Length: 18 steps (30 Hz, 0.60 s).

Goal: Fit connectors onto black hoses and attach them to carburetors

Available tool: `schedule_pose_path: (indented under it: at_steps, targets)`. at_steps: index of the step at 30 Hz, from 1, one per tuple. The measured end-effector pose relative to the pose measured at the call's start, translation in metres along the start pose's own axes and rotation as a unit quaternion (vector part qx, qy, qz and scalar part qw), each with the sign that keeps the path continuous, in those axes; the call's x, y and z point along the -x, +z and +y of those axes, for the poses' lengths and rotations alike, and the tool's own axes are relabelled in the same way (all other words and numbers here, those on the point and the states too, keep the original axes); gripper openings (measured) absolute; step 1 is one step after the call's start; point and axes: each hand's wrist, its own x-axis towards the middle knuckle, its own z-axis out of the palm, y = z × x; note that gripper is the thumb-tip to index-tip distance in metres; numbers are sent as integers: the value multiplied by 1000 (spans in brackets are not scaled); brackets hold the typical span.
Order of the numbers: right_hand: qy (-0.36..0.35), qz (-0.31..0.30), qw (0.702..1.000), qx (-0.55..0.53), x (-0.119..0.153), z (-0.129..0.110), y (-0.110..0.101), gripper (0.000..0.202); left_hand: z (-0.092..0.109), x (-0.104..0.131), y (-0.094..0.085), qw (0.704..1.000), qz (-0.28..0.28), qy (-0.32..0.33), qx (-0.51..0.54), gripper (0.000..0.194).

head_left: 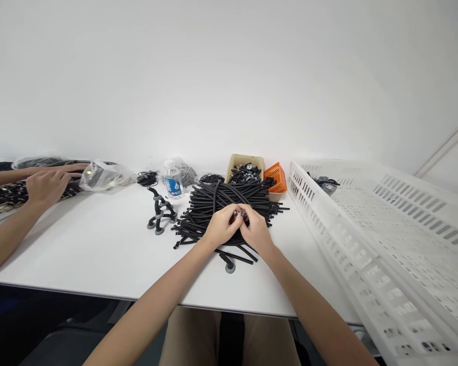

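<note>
- Black tubes (202, 203) lie heaped on the bench (99, 249) under your hands, presumably to shorten each reach.
- Your left hand (220, 227) and right hand (256, 230) meet over the heap, each grip pinching a small dark part (235, 214) at the fingertips, likely for fine control.
- Behind the heap, the beige tub (248, 156) and orange basket (279, 175) seem placed to keep loose pieces gathered nearby.

A plain pale wall (221, 76) rises behind a white table (99, 254), evenly lit.
</note>
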Motion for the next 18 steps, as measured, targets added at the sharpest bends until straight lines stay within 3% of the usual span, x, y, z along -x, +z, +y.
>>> schedule_pose_path:
  at_steps: [18]
  targets:
    - [3, 0, 1000, -5, 0, -1, 0, 25, 1, 0, -1, 1000, 2, 1, -1, 13]
